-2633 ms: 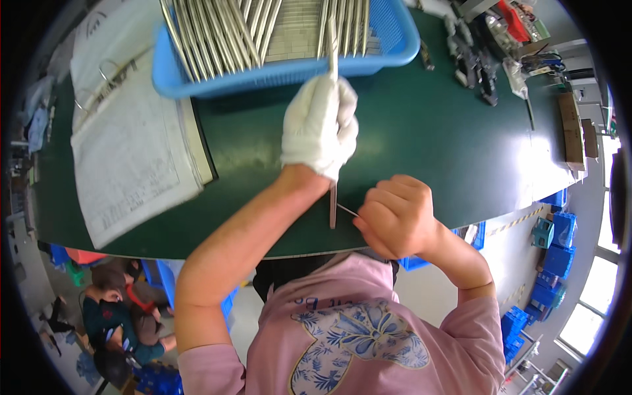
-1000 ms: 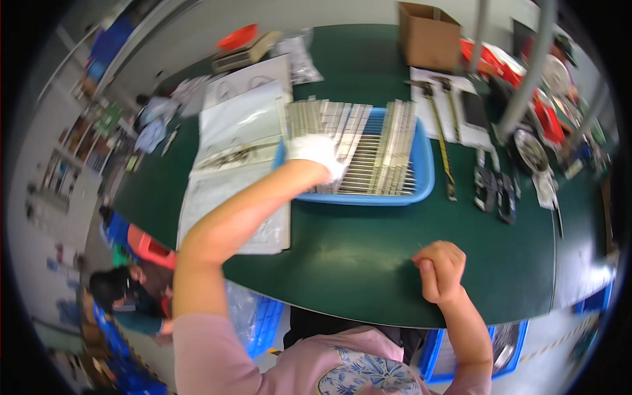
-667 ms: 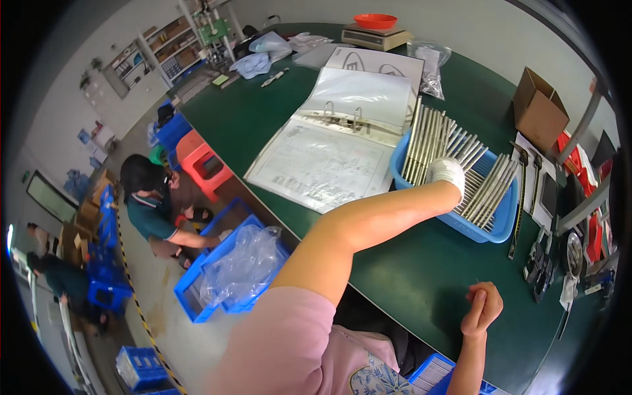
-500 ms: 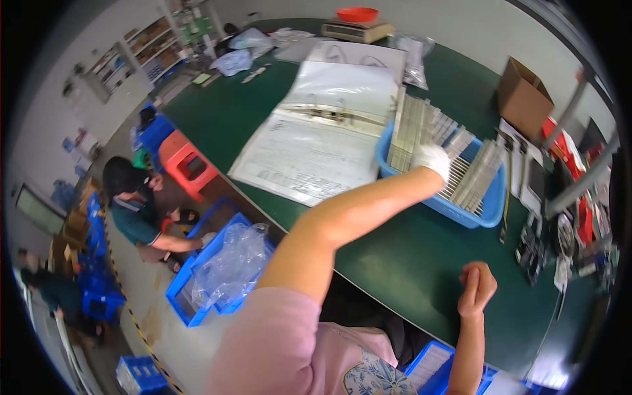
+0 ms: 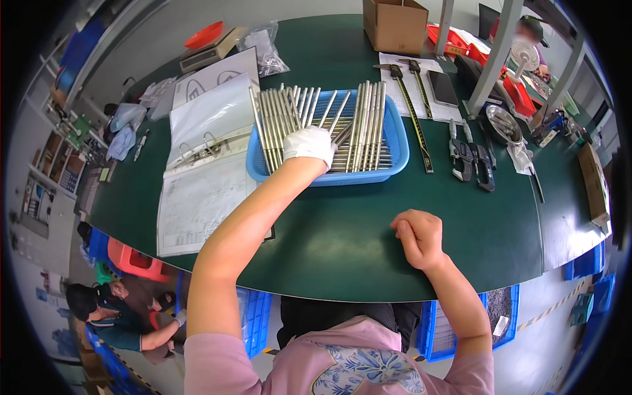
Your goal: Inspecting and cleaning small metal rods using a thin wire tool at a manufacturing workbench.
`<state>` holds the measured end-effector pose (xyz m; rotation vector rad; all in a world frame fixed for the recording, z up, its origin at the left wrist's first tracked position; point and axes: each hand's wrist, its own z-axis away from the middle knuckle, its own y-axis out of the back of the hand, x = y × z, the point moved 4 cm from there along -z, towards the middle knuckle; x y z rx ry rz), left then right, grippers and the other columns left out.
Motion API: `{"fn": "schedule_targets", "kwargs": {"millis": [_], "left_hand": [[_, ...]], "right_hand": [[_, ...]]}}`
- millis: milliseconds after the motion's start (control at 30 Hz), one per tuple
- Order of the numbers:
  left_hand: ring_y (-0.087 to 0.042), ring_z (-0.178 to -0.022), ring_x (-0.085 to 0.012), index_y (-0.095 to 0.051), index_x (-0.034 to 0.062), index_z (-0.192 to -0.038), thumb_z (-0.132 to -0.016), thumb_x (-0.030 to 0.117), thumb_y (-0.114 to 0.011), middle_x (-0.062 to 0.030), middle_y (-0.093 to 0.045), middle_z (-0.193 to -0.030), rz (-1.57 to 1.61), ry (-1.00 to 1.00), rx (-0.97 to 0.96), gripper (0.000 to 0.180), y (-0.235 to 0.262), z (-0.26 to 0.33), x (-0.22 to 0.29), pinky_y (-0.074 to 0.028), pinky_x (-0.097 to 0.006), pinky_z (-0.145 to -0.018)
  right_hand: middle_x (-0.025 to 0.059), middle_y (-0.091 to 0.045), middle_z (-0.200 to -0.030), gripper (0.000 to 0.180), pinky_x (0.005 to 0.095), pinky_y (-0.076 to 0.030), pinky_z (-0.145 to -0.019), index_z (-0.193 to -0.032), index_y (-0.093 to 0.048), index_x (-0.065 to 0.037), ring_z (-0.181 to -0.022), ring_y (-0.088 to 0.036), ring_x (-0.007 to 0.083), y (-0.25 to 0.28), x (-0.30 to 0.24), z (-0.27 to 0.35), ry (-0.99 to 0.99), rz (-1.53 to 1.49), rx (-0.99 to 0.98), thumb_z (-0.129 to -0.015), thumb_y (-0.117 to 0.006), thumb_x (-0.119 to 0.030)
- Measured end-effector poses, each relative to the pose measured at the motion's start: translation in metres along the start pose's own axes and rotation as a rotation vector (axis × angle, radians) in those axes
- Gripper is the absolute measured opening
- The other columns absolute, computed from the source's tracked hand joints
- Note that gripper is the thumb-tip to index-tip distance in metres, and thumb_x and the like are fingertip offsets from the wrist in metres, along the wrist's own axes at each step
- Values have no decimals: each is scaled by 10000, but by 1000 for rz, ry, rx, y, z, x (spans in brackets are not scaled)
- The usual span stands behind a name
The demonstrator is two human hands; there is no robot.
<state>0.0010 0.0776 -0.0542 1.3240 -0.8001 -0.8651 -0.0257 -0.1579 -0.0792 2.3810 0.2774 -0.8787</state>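
Observation:
A blue plastic tray (image 5: 394, 166) on the green table (image 5: 329, 243) holds several long metal rods (image 5: 365, 125) lying side by side. My left hand (image 5: 309, 145), in a white glove, reaches into the tray and rests on the rods, its fingers curled round one slanted metal rod (image 5: 342, 133). My bare right hand (image 5: 418, 236) lies on the table near the front edge, closed in a loose fist, well apart from the tray. Whether something small sits inside that fist is hidden.
An open ring binder with printed sheets (image 5: 201, 178) lies left of the tray. To the right are a calliper on paper (image 5: 415, 112), a phone (image 5: 442, 89) and black tools (image 5: 471, 158). A cardboard box (image 5: 395, 23) stands behind. A person (image 5: 112, 313) crouches on the floor at lower left.
My left hand carried a rod from the table's front edge up into the tray and has stayed there. My right hand stays fisted near the front edge. My head has swung around.

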Motion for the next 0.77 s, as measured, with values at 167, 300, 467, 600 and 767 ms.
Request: {"fn": "schedule_targets", "kwargs": {"millis": [167,300,467,600,767], "left_hand": [[-631,-816,-262,-661,82,-884,-803,385,-535,-106,-646,-878,-114,-85,14,338,-3,-3,7,-505,-376,-674],[-626,-809,-290,-659,68,-874,-789,323,-507,-134,-643,-865,-126,-46,-40,308,-2,-9,10,-503,-388,-690],[-628,-885,-250,-673,98,-918,-750,211,-521,-109,-649,-951,-263,-59,-170,253,3,-11,23,-501,-352,-718],[-614,-940,-218,-669,120,-956,-739,203,-540,-88,-630,-1041,-240,20,-225,266,-7,-20,22,-494,-345,-740],[-576,-981,-270,-653,119,-993,-731,332,-559,-142,-598,-1080,-51,-91,-72,350,-41,-38,10,-450,-385,-816]], "right_hand": [[83,-557,-592,62,330,-428,-474,-711,-566,-34,-497,-542,254,1,-1,-1,21,17,-52,-739,-518,-7],[74,-558,-593,54,332,-425,-469,-717,-560,-41,-496,-542,253,0,1,-2,22,6,-55,-737,-521,-10],[74,-559,-594,54,332,-425,-471,-721,-563,-44,-500,-544,253,-1,-2,-3,47,37,-51,-742,-523,-14],[92,-563,-606,65,343,-430,-482,-720,-572,-43,-522,-552,267,1,2,3,-1,57,-73,-748,-521,-14],[134,-565,-631,48,371,-430,-502,-722,-576,-28,-535,-545,305,-10,7,7,25,74,-232,-749,-537,-23]]}}
